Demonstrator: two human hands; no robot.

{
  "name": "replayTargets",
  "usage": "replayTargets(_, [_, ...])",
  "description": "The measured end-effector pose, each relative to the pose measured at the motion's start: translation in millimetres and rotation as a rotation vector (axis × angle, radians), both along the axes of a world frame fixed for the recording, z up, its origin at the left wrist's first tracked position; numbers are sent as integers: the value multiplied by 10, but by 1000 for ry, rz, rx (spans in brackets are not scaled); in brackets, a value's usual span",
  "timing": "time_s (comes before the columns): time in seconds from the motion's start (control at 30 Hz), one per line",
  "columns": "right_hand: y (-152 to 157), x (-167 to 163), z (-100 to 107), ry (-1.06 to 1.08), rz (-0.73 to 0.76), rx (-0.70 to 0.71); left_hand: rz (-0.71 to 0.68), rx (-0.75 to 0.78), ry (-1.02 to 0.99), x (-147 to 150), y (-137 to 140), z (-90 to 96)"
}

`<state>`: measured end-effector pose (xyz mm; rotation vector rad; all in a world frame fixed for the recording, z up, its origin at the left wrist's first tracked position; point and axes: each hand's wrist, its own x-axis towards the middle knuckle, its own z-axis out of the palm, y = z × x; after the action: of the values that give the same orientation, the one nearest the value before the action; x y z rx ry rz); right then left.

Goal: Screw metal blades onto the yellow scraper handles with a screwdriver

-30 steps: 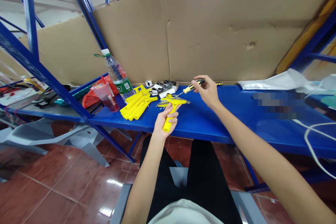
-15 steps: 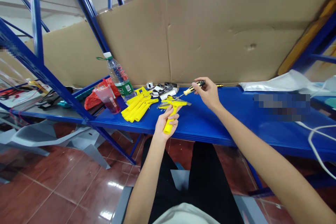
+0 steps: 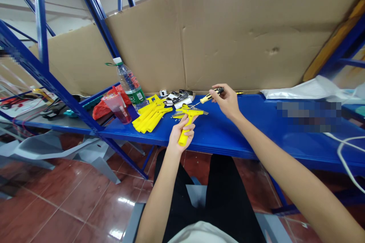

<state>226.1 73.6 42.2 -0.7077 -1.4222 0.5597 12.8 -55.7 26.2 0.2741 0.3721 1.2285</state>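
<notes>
My left hand (image 3: 181, 133) is closed around the handle of a yellow T-shaped scraper (image 3: 183, 140), whose head with a thin metal blade points away from me. Between the fingers of my right hand (image 3: 226, 101) is a screwdriver (image 3: 205, 98) with a pale yellow and black handle. Its shaft slants down to the left, and the tip is close to the scraper's head; whether they touch I cannot tell. Several more yellow scraper handles (image 3: 151, 115) lie piled to the left. Tiny loose screws, partly hidden, show beside the scraper's head.
Behind the pile stand a water bottle (image 3: 132, 87) and a cup with red drink (image 3: 118, 109). Small black-and-white boxes (image 3: 182, 100) lie at the back of the blue table (image 3: 245, 136). A white plastic bag (image 3: 296, 90) and a white cable (image 3: 342, 152) are at the right.
Both hands keep nearly the same position, with the scraper and screwdriver held as before. Only a slight shift of the whole view shows.
</notes>
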Motion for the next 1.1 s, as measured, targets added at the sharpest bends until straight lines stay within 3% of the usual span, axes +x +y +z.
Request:
replayTargets(0.43, [25, -2, -16, -2, -8, 18, 44, 9, 103, 7, -5, -1])
replayTargets(0.7, [37, -2, -26, -13, -14, 19, 10, 6, -29, 7, 4, -28])
replayTargets(1.1, [0, -11, -31, -38, -65, 85, 23, 18, 12, 17, 1, -23])
